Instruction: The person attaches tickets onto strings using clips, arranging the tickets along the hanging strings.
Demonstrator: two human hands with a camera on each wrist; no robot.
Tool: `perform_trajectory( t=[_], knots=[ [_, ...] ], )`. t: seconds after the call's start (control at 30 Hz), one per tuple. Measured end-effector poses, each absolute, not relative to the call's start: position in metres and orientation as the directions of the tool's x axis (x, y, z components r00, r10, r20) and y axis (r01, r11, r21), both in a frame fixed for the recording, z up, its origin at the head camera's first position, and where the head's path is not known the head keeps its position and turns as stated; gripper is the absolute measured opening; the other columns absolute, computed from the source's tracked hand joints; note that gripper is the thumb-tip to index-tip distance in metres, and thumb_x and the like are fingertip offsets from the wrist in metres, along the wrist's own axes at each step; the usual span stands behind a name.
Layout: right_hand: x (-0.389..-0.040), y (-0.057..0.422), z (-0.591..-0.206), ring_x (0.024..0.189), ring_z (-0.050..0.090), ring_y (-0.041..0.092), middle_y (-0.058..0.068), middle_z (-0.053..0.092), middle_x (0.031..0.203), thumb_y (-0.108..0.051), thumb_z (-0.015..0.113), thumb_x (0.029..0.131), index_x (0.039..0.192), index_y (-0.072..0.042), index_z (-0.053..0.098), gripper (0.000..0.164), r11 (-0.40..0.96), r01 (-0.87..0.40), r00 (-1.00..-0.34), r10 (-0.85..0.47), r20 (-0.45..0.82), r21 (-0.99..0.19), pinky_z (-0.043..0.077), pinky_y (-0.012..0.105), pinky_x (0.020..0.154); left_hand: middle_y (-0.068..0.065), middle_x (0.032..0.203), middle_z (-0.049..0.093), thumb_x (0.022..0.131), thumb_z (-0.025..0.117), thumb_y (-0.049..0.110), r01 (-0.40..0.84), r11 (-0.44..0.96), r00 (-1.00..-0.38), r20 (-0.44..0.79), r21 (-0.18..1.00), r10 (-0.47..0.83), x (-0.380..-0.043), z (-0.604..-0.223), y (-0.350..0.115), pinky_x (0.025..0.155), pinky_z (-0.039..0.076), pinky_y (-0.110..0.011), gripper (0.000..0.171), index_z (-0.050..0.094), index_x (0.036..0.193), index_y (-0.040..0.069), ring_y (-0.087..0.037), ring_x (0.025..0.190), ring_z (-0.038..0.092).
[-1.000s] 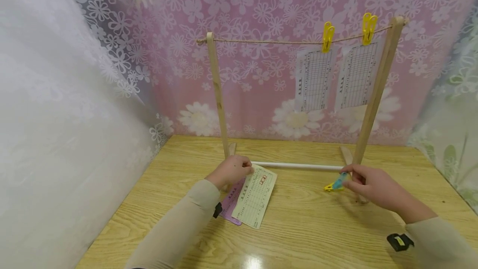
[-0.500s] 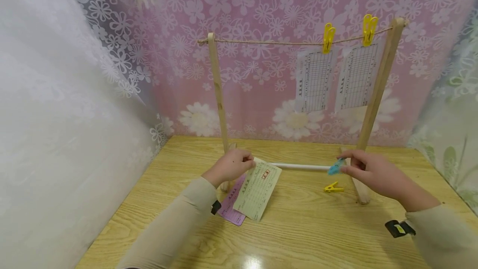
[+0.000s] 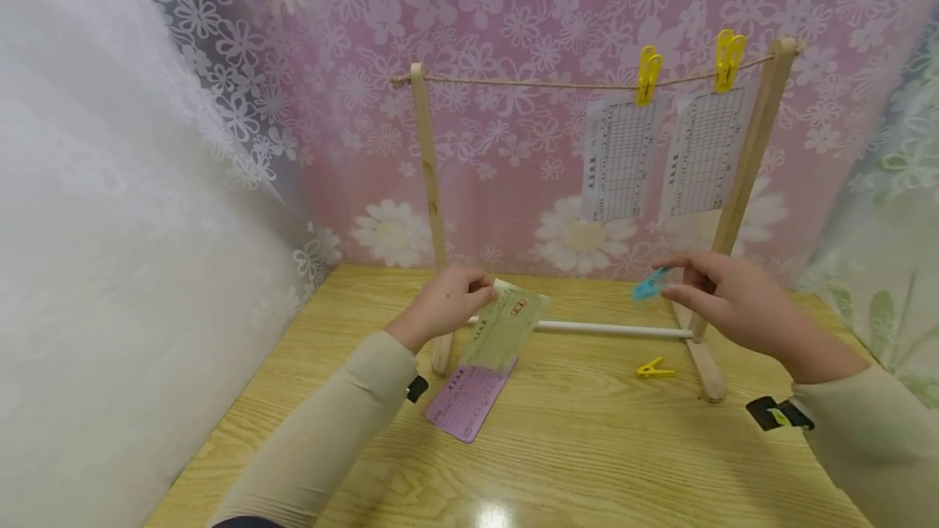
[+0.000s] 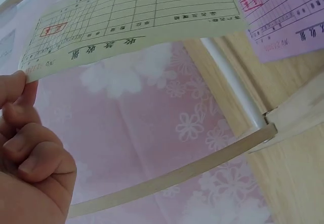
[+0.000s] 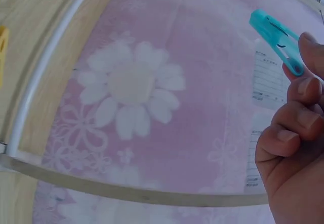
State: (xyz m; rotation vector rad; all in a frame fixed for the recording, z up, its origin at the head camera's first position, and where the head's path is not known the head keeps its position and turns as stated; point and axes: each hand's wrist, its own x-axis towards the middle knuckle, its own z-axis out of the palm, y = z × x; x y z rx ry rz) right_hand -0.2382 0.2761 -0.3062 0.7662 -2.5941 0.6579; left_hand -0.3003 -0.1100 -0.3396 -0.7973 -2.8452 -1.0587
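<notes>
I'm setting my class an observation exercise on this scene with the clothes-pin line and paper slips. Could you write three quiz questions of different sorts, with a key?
1. Multiple choice: what colour is the clip in the right hand?
a) yellow
b) blue
c) purple

2. True or false: the left hand is pinching the purple slip.

3. Count: how many yellow clips are on the rope, and how many on the table?

Key:
1. b; the blue clip is held between thumb and finger.
2. False; it pinches the pale green slip.
3. Two on the rope, one on the table.
</notes>
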Motion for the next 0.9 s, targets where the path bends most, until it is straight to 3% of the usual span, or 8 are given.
perform_trajectory(
  t=[0.33, 0.6, 0.9],
  knots=[
    [-0.241, 0.254, -0.263, 0.049, 0.035, 0.011, -0.007, 0.048, 0.067, -0.019, 0.071, 0.097, 0.127, -0.018, 0.067, 0.03, 0.775, -0.573, -0.757, -0.373, 0.537, -0.269, 0.033, 0.029, 0.047, 0.003, 0.084, 0.064, 0.102, 0.063, 0.028, 0.524, 0.592, -0.85, 0.339, 0.612, 0.403, -0.304, -0.314, -0.11, 0.057, 0.038, -0.031, 0.014, 0.07, 0.094, 0.019, -0.013, 0.06, 0.042],
    [-0.249, 0.234, -0.22, 0.048, 0.033, 0.011, -0.007, 0.047, 0.064, -0.02, 0.073, 0.096, 0.122, -0.016, 0.07, 0.026, 0.771, -0.616, -0.682, -0.418, 0.6, -0.163, 0.032, 0.028, 0.047, -0.001, 0.068, 0.053, 0.102, 0.065, 0.027, 0.581, 0.576, -0.812, 0.452, 0.574, 0.369, -0.307, -0.286, -0.105, 0.052, 0.033, -0.029, 0.015, 0.07, 0.093, 0.016, -0.012, 0.054, 0.037],
    [-0.258, 0.203, -0.164, 0.053, 0.031, 0.016, 0.001, 0.042, 0.064, -0.018, 0.074, 0.095, 0.106, -0.009, 0.075, 0.014, 0.755, -0.654, -0.586, -0.465, 0.664, -0.049, 0.028, 0.028, 0.052, -0.002, 0.08, 0.066, 0.103, 0.063, 0.028, 0.599, 0.574, -0.794, 0.508, 0.558, 0.335, -0.311, -0.248, -0.091, 0.055, 0.034, -0.029, 0.017, 0.071, 0.099, 0.013, -0.014, 0.056, 0.037]
  ],
)
